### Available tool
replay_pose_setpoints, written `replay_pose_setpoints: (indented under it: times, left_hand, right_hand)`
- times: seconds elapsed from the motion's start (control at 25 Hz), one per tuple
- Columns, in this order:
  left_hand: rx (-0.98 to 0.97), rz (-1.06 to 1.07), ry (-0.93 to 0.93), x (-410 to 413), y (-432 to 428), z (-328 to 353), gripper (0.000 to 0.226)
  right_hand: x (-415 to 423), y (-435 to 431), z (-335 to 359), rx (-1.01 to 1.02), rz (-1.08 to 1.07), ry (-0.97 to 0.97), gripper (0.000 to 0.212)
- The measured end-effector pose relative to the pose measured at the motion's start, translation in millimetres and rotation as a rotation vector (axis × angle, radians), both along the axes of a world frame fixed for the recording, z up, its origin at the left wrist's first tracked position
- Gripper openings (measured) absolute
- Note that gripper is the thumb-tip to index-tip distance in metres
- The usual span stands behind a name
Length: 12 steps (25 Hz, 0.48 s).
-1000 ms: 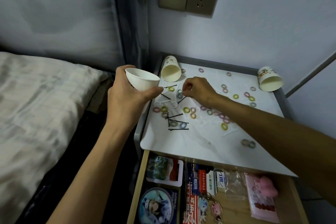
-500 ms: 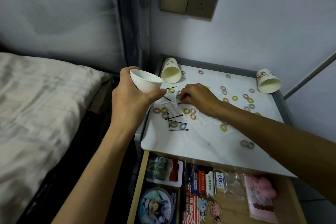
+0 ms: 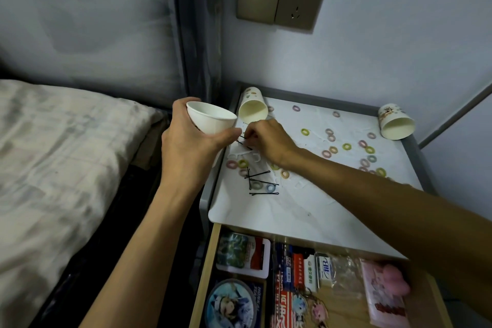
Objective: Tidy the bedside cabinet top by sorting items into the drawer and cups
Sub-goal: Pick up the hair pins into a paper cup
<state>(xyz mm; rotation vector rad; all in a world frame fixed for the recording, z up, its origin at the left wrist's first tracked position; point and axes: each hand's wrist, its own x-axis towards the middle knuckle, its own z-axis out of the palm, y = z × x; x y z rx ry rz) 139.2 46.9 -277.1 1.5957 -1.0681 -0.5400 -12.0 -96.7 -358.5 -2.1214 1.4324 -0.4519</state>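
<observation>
My left hand (image 3: 186,146) grips a white paper cup (image 3: 210,121), tilted with its mouth facing right, just off the cabinet's left edge. My right hand (image 3: 269,141) pinches black hairpins (image 3: 243,140) right beside the cup's rim. More black hairpins (image 3: 262,184) lie crossed on the white cabinet top (image 3: 306,202) among several small coloured hair rings (image 3: 346,146) and white floss picks (image 3: 245,155). Two printed paper cups lie on their sides: one (image 3: 253,110) at the back left, one (image 3: 396,122) at the back right.
The drawer (image 3: 205,269) below stands open, holding cards, packets, keychains and a pink pouch. A bed (image 3: 61,157) lies to the left. A wall socket (image 3: 281,0) sits above the cabinet. A raised grey rim (image 3: 419,157) borders the top.
My right hand moved up and left from the cabinet middle to the cup's rim with hairpins pinched. My left hand shifted the cup slightly right toward it.
</observation>
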Motion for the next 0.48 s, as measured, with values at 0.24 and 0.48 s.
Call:
replay_pose_setpoints:
  times: [0.24,0.48]
  left_hand:
    - [0.007,0.015,-0.003,5.5,-1.0,0.0,0.074]
    - [0.015,0.011,0.013,2.8,0.2,1.1,0.074]
  right_hand:
    - [14.2,3.3,-3.3,-0.147,0.049,0.312,0.011]
    - [0.0,2.7,9.3,-0.234,0.061,0.301,0.009]
